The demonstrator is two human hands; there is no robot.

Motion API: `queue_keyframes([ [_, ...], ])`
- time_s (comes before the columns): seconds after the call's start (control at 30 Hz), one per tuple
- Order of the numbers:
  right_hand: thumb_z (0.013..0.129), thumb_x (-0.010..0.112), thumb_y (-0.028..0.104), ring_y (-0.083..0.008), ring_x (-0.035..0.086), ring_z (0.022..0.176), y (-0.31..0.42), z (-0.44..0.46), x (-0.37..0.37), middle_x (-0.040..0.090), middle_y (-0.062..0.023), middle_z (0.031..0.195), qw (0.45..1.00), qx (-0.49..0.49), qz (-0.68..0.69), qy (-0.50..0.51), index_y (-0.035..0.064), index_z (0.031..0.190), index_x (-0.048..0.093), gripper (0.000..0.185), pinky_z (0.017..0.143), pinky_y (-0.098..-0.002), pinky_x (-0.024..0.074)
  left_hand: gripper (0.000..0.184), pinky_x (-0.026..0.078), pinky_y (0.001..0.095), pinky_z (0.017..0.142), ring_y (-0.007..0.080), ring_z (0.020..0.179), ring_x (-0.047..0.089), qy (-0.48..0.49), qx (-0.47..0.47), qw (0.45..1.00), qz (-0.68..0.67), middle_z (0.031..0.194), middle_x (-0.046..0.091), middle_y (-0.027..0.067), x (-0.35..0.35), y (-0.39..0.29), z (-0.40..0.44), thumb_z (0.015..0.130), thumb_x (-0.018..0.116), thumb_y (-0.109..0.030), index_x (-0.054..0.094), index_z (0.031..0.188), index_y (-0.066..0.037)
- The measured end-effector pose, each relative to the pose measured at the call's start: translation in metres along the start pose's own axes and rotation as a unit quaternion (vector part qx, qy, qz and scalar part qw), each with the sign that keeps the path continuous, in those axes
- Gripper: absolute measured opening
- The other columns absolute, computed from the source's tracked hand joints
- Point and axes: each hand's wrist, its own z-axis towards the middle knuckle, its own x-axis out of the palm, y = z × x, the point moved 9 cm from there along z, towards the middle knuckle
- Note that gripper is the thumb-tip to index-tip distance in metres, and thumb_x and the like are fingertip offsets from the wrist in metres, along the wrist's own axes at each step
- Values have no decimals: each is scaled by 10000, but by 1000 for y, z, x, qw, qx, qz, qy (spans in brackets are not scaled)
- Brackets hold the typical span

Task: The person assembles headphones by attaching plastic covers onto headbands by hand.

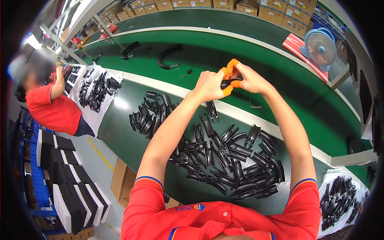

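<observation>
Two-handed grip here: my L hand [209,86] & R hand [253,81] pinch a small blk part [227,83] btwn orange finger cots [233,63], prob. for traction + to pin both ends steady. Part's up over the green surface [218,43], mostly hidden in my grip. Loose pile of blk pcs [240,153] sits near me on the table [120,130], prob. for quick reach.

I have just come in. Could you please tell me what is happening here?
A person in a red shirt holds a black part between the left hand and the right hand; fingers hide much of it. Orange covers sit on some fingertips. Loose black pieces lie heaped on the table, nearer the body. Farther left, another person is beside other black parts on white cloth.
</observation>
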Motion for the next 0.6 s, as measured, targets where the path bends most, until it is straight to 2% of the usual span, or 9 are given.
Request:
queue_keyframes([
  [0.13, 698, 694, -72, -199, 564, 872, -10, -11, -6, 551, -85, 981, 994, 26, -100, -44, 10, 1116, 505, 466, 829, -319, 486, 406, 511, 430, 612, 333, 630, 657, -11, -21, 999, 45, 648, 641, 153, 15, -2, 2, 711, 712, -348, 612, 905, -6],
  [0.17, 710, 688, -62, -194, 568, 866, -15, -16, -9, 561, -96, 1010, 997, 19, -7, -74, 12, 1152, 500, 486, 797, -300, 489, 373, 514, 425, 589, 352, 634, 647, -24, -8, 999, 42, 678, 650, 145, 16, -7, 1, 703, 734, -291, 572, 914, -29],
  [0.27, 764, 662, 44, -261, 617, 759, -39, -31, -15, 628, -155, 909, 997, 30, -54, -45, -17, 1061, 592, 312, 728, -333, 507, 423, 518, 429, 608, 380, 673, 646, -39, 31, 999, 6, 705, 645, 173, 22, -22, 4, 758, 726, -308, 575, 1038, -28],
  [0.3, 785, 654, 83, -276, 628, 740, -43, -40, -15, 644, -173, 874, 991, 57, -120, -25, -22, 1015, 627, 254, 714, -343, 505, 499, 515, 429, 717, 372, 829, 647, 48, -4, 999, -4, 875, 657, 207, 35, -16, 7, 789, 717, -348, 567, 1116, -3],
  [0.37, 797, 663, 119, -295, 639, 739, -38, -60, -28, 646, -183, 831, 973, 118, -187, -61, -27, 967, 660, 225, 702, -361, 503, 580, 482, 430, 840, 362, 991, 601, -54, 106, 993, 13, 1053, 625, 215, 5, -33, 5, 796, 716, -373, 547, 1205, 1],
  [0.4, 798, 666, 125, -303, 639, 752, -46, -70, -37, 648, -185, 842, 967, 123, -211, -76, -26, 975, 659, 232, 707, -366, 502, 591, 454, 428, 903, 357, 1067, 557, -14, 85, 996, 22, 1134, 596, 197, -3, -23, 4, 809, 708, -369, 541, 1251, -14],
  [0.5, 813, 651, 104, -300, 623, 775, -77, -101, -60, 638, -184, 919, 959, 92, -245, -108, -29, 1022, 644, 248, 713, -364, 485, 289, 502, 392, 843, 308, 1000, 611, 37, 36, 997, 55, 1057, 645, 108, -42, 27, -28, 857, 649, -216, 637, 1114, -83],
  [0.57, 803, 638, 70, -335, 614, 926, -70, -109, -59, 631, -189, 1030, 947, 171, -265, -61, -27, 1045, 643, 261, 838, -371, 486, 227, 509, 411, 809, 305, 947, 629, 89, -54, 985, 138, 948, 663, 111, -67, 74, -66, 835, 637, -138, 664, 1058, -106],
  [0.6, 794, 633, 54, -342, 593, 989, -50, -107, -62, 625, -184, 1064, 928, 100, -344, -100, -17, 1062, 644, 277, 890, -379, 472, 207, 507, 414, 798, 302, 931, 632, 153, -97, 962, 204, 958, 669, 113, -78, 92, -85, 812, 640, -116, 676, 1016, -99],
])
